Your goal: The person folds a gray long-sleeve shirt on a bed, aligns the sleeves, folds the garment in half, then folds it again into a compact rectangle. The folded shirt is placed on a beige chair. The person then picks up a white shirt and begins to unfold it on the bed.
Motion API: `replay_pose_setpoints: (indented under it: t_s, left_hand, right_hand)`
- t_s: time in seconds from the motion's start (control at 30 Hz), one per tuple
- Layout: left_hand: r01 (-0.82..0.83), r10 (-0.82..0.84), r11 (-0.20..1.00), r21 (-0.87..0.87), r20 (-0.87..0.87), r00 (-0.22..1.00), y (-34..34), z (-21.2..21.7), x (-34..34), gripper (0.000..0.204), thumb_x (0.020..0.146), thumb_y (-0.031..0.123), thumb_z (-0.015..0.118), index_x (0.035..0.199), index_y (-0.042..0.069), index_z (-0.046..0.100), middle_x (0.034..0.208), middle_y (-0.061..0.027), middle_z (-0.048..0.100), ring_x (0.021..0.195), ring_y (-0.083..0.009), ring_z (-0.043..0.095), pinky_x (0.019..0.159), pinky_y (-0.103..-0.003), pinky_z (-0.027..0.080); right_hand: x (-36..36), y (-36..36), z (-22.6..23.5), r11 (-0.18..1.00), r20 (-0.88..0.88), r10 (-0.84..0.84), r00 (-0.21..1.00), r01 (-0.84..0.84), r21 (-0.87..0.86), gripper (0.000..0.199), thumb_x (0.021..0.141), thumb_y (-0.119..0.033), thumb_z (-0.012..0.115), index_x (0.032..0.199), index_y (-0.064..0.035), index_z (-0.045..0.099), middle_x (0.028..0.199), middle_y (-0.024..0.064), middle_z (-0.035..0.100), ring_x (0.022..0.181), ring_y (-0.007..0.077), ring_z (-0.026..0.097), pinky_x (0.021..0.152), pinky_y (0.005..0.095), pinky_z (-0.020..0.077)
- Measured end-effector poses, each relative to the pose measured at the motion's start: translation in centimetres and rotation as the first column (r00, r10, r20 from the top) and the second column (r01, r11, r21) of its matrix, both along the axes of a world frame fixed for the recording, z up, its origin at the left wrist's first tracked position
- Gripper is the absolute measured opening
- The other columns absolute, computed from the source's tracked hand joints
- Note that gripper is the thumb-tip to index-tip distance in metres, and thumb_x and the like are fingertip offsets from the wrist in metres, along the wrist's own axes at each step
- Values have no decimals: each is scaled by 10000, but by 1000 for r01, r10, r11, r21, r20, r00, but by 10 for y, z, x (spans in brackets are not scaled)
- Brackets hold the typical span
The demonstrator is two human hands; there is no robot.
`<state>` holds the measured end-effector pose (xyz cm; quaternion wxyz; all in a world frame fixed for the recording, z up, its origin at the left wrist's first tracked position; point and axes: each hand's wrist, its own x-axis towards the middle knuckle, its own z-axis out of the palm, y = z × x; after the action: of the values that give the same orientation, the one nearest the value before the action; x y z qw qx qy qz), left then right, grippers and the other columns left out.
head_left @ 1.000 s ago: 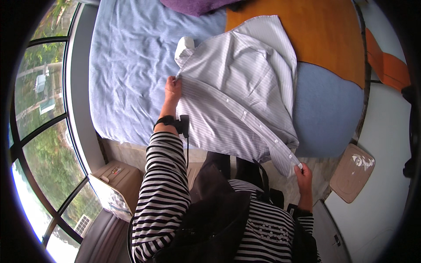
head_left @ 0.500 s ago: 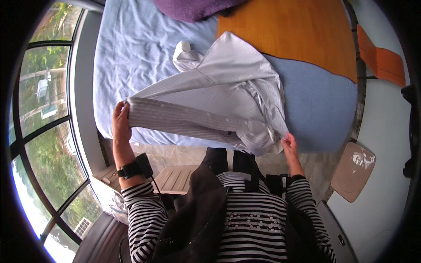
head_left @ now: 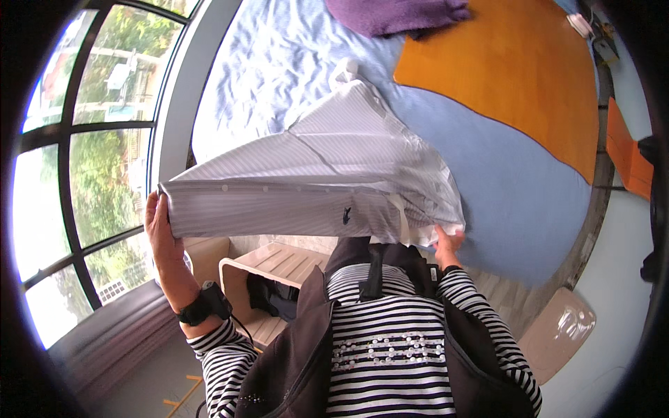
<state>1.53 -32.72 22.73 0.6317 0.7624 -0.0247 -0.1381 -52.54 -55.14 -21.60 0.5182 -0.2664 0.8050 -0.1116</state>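
Observation:
A light grey striped button-up shirt (head_left: 279, 209) is stretched between my hands along the near side of the bed. My left hand (head_left: 162, 226) pinches the shirt's left end, thumb and fingers closed on its corner. At the other end, near the white collar area, my right hand (head_left: 447, 244) grips the fabric edge. The front strip with its row of buttons runs along the upper part of the taut panel, and a small dark emblem shows on it. Behind this panel the rest of the shirt spreads over the bed, with a sleeve end (head_left: 345, 72) pointing away from me.
Beneath the shirt lies a blue bed sheet (head_left: 516, 181). An orange-brown board or mat (head_left: 502, 76) and a purple cloth (head_left: 397, 15) rest farther back. A slatted wooden stool (head_left: 272, 263) stands by my left side. Windows (head_left: 111, 181) line the left; a beige plastic seat (head_left: 561, 331) is at lower right.
My left hand has moved left and down, pulling the shirt's front panel straighter and flatter. More of the emblem shows. My view has turned, so the bed appears shifted right.

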Motion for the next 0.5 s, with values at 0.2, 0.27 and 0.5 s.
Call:
replay_pose_setpoints:
  t_s: [0.2, 0.27, 0.5]
  left_hand:
    - [-49, 51, 993, -110, 20, 998, 27, 48, -38, 175, 1015, 145, 594, 1169, 62, 602, 1003, -48, 692, 869, -97, 663, 729, -232, 543]
    - [-36, 37, 986, -163, -2, 999, 33, 63, -34, 167, 1021, 155, 583, 1154, 58, 609, 997, -48, 690, 871, -97, 662, 730, -234, 544]
    - [-20, 48, 980, -197, 134, 990, 69, 90, 41, 156, 1022, 176, 584, 1124, 61, 609, 949, -37, 683, 786, -88, 644, 661, -226, 528]
  right_hand:
    - [32, 13, 10, 885, 285, 54, 957, -179, 431, 578, 764, -431, 855, 1158, -127, 561, 884, 75, 560, 807, 219, 539, 688, 462, 511]
    - [55, 7, 12, 865, 299, 187, 936, -301, 402, 447, 791, -456, 828, 1040, -144, 625, 858, 56, 562, 699, 213, 515, 741, 502, 489]
    - [186, -28, 57, 943, 708, -108, 698, -154, 295, 453, 961, -473, 559, 1267, -140, 591, 1271, 106, 603, 1115, 326, 581, 918, 632, 460]
